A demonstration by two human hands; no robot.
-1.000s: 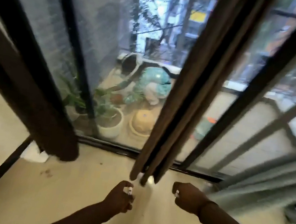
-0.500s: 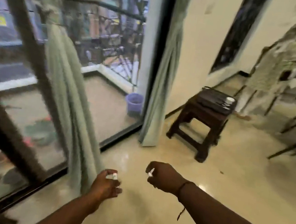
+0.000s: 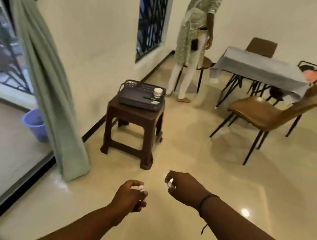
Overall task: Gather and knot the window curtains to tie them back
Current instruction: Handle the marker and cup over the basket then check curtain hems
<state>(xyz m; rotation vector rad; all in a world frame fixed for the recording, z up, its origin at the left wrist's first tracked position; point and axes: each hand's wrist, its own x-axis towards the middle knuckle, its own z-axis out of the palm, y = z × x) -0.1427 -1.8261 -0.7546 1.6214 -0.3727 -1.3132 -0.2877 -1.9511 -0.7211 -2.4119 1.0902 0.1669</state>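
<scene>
Curtain (image 3: pixel 44 65) beside stool (image 3: pixel 132 130), no legible writing.

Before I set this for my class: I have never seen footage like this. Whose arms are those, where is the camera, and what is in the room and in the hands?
There is no machine: a person wears a wide-angle camera on the head, looking forward and down, so the arms are their own. The left hand and right hand are held out over the floor, fingers curled, each with a small white thing I cannot identify. The green curtain hangs at the left by the glass, touched by neither hand. Ahead, a brown stool carries a dark tray with a white cup. Further back are chairs, a covered table and another person.
</scene>
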